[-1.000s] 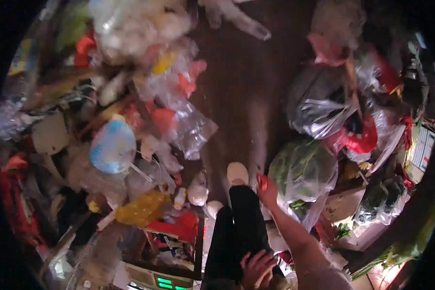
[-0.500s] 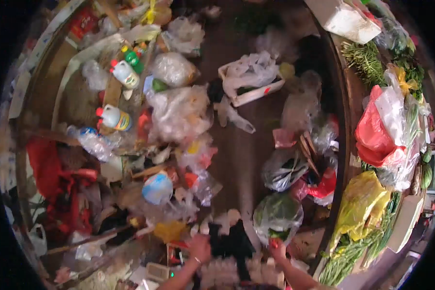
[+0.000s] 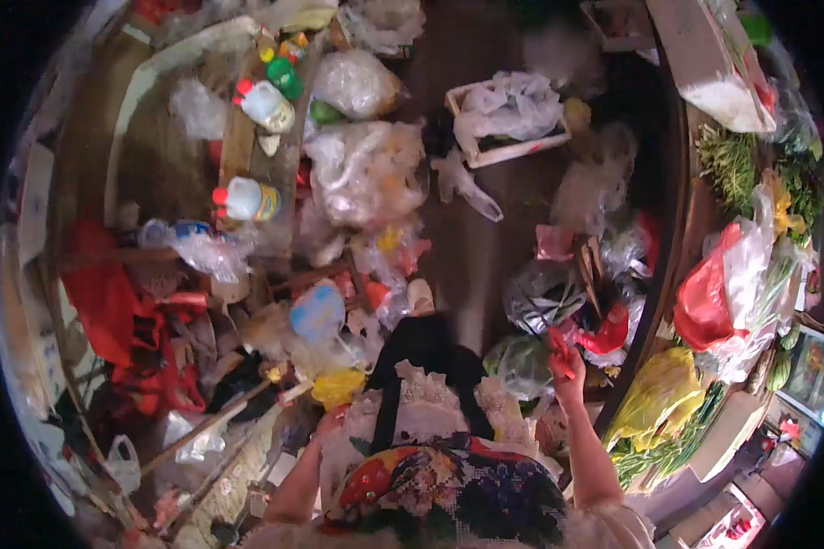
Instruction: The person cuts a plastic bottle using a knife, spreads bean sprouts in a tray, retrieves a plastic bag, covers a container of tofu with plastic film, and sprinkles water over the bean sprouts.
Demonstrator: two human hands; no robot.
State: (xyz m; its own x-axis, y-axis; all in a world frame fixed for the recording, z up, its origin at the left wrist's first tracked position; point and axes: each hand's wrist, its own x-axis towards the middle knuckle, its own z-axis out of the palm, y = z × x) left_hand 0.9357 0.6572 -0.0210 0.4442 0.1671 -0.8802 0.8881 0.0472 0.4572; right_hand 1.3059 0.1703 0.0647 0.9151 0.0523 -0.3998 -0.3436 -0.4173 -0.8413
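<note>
My right hand (image 3: 566, 364) is raised at the right of my body, with its fingers closed around a small red thing (image 3: 559, 349) whose kind I cannot make out. Just left of that hand, low down, lies a clear plastic bag of something green (image 3: 520, 368). A red plastic bag (image 3: 611, 334) is close by on its right. My left hand (image 3: 333, 417) is down against my side, largely hidden by my light lace clothing (image 3: 418, 389); how its fingers lie does not show. A crumpled yellow bag (image 3: 339, 389) sits just above it.
Plastic bags crowd the left, near white bottles with red caps (image 3: 250, 199). A white box (image 3: 513, 151) with a bag in it stands on the dark floor (image 3: 471, 247). Along the right, a raised ledge bears greens, a yellow bag (image 3: 659, 403) and a red bag (image 3: 708, 297).
My right hand has moved up, away from the low front. My left hand has drawn back to my side. The view has tilted, so more of my clothing shows.
</note>
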